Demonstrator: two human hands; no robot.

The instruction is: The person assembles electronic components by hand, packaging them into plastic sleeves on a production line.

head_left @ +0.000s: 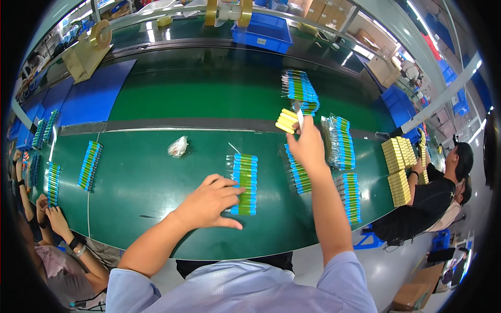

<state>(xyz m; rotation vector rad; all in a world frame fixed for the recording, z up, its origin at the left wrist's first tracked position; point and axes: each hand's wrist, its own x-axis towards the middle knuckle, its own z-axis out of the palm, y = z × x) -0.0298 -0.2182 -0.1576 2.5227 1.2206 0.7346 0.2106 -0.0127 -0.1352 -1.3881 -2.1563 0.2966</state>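
Far left: a co-worker's hands (54, 214) at a blue-green pack (54, 183) on the edge of the green worktop (133, 195). Next along, a slanted pack (90, 166) lies alone, then a crumpled clear plastic wad (178, 147).

Left hand (209, 202): palm down, fingers spread and not gripping, tips at the left edge of the centre pack (245, 188). That's the piece being worked: row of blue-ended, green-middled cylinders, flat in front of the person, clear film showing at its left side.

Right hand (309, 148): reached out past the centre pack, fingers closed on what looks like a small yellow bundle (285, 121); a slim white piece (299, 117) shows there too, can't tell what it is. Just beyond: the far stack (301, 87) of the same packs. Under and right of that forearm: a partly hidden pack (298, 171), a film-wrapped pile (342, 143), a near-right pack (350, 195). Far right: yellow blocks (397, 169) beside another co-worker (451, 167).

My read: step in hand is laying out and handling packs, left steadying, right fetching or placing. Next move calls for clearing the far stack without nudging it, while the centre pack stays square.
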